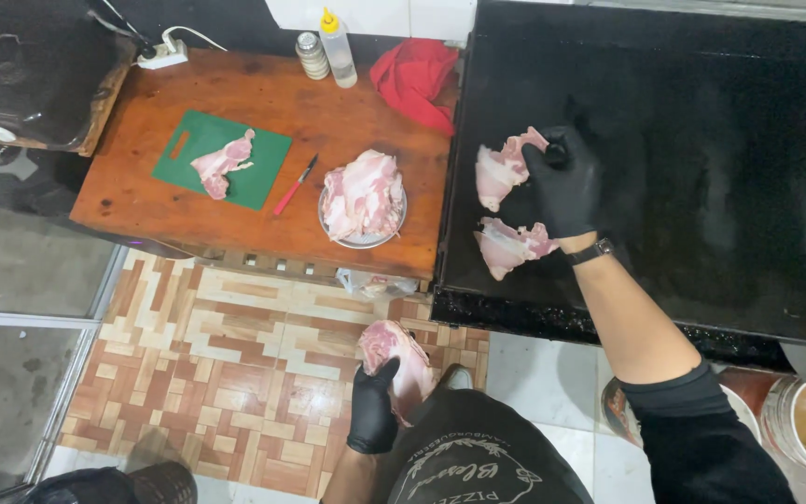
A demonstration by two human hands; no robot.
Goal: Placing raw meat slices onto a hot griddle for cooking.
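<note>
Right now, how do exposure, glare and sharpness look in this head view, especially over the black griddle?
Head view: the griddle reads nearly pure black with only faint sheen, so the gloved right hand blends into it; the raw meat stays clear. The wooden table is evenly lit, and the left hand is sharp. Edges bow slightly from the wide lens.

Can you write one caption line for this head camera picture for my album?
Right hand in a black glove lays raw meat on the black griddle; left hand holds another piece.
</note>
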